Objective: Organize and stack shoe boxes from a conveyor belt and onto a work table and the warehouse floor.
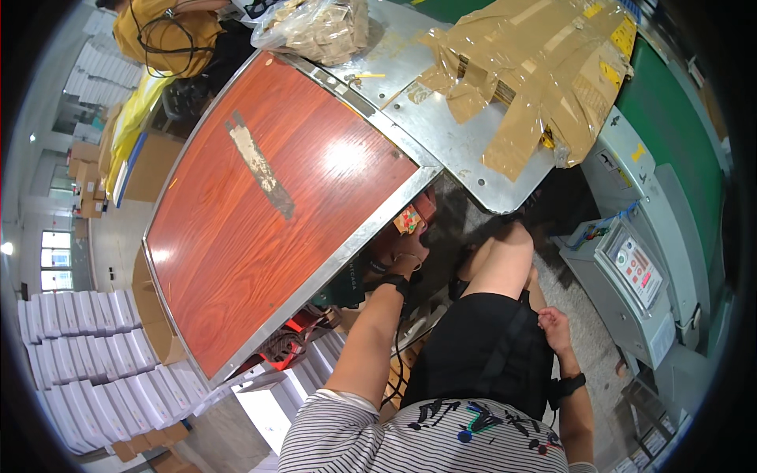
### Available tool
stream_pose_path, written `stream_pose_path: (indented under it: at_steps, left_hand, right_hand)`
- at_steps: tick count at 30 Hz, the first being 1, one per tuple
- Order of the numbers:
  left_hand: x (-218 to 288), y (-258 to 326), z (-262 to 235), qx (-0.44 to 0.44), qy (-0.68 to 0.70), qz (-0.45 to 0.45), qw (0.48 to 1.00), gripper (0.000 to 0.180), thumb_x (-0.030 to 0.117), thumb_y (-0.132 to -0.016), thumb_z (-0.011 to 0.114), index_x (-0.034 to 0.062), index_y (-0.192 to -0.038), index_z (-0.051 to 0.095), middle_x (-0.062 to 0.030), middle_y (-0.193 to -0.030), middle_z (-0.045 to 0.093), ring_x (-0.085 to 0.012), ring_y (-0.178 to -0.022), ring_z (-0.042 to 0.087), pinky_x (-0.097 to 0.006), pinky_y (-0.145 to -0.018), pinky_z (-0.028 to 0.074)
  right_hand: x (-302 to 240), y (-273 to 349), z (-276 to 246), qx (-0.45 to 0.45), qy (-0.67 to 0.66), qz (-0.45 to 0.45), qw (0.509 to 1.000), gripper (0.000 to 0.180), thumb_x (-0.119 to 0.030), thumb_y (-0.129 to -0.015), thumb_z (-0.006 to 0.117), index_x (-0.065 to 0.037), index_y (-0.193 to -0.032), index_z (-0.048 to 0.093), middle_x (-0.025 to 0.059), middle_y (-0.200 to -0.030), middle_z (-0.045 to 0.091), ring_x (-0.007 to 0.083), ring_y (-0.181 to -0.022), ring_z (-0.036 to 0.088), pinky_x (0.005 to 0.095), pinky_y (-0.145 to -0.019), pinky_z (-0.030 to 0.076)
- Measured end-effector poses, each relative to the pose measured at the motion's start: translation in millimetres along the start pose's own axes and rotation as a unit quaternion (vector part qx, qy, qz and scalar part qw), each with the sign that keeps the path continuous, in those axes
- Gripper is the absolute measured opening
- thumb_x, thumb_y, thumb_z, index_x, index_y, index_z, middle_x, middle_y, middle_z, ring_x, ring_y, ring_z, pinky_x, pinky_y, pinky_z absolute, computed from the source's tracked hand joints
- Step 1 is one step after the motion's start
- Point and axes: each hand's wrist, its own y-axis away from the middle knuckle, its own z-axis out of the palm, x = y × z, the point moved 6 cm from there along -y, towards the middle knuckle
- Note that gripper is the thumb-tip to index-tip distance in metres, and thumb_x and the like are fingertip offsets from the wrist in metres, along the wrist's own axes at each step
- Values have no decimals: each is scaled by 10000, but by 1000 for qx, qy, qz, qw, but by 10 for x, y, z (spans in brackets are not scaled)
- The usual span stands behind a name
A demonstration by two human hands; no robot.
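Reaching below red tabletop [315, 213], left hand [400, 251] shadowed, cannot tell grip; right hand [556, 328] loosely curled.

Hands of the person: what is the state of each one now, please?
Left hand: below the tabletop, grip cannot be told.
Right hand: loosely closed, no object visible.

L hand [404, 251] under wood desk [213, 213] edge; R hand [557, 328], fingers curled, nr blk shorts [473, 355]. Taped cardboard [544, 71] on metal desk [441, 134] w/ clear plastic bag [323, 31].
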Motion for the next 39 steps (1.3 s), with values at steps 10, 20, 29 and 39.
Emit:
stream_pose_path:
  at_steps: [10,20,29,39]
  left_hand:
    - [-126,-103,145,133,35,35,990,824,215,-625,640,186,-1297,165,-173,-1027,529,-329,-938,508,-372,-801,424]
    - [-529,-250,96,159,-28,-49,986,838,225,-612,637,157,-1301,164,-179,-1013,533,-307,-949,508,-361,-808,419]
    - [240,-80,168,121,81,162,976,837,215,-608,653,210,-1301,183,-168,-1093,496,-329,-983,480,-384,-844,382]
    - [-203,-176,93,139,28,48,989,848,260,-613,651,169,-1302,164,-185,-1024,512,-313,-948,502,-361,-796,419]
  right_hand:
    - [66,-25,-25,-1,-30,1,1000,78,9,-760,497,-16,-825,532,-20,-624,509,51,-576,478,177,-559,399]
    - [10,-41,60,-20,-48,16,999,90,20,-765,481,-19,-836,520,-31,-628,496,47,-569,465,171,-549,389]
    - [6,-44,53,-20,-42,11,999,73,-21,-763,497,-21,-830,523,-28,-631,497,49,-565,464,176,-546,389]
    - [95,-50,3,-10,-28,34,999,80,16,-768,484,-20,-828,522,-28,-619,497,48,-562,463,172,-543,385]
